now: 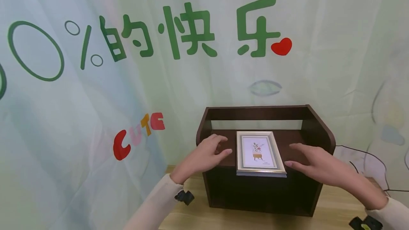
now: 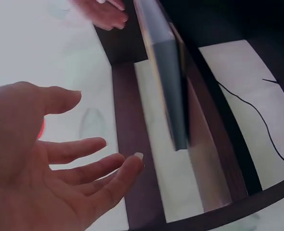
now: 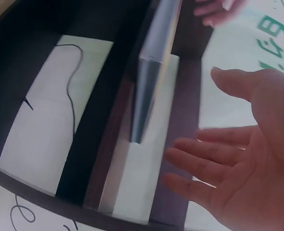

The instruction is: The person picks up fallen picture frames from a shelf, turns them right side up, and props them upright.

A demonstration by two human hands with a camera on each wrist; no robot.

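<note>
A picture frame [image 1: 259, 153] with a pale gold border and a potted-plant print lies face up on the upper board of a small dark brown shelf [image 1: 262, 194]. Its near edge reaches out over the shelf's front. To its left hovers my left hand [image 1: 206, 154], fingers loosely spread and nothing in them. My right hand [image 1: 324, 166] is held likewise on the other side, apart from the frame. Both wrist views catch the frame side-on, its grey edge [image 2: 168, 77] beside the left palm [image 2: 41, 183] in one, and the right palm [image 3: 257, 159] facing it in the other.
The shelf stands on a light wooden tabletop [image 1: 188, 217]. Behind it hangs a pale green curtain [image 1: 191, 81] printed with large green characters, a red heart [image 1: 282, 47] and colourful letters. Raised side panels [image 1: 319, 130] and a back rail [image 1: 255, 113] border the upper board.
</note>
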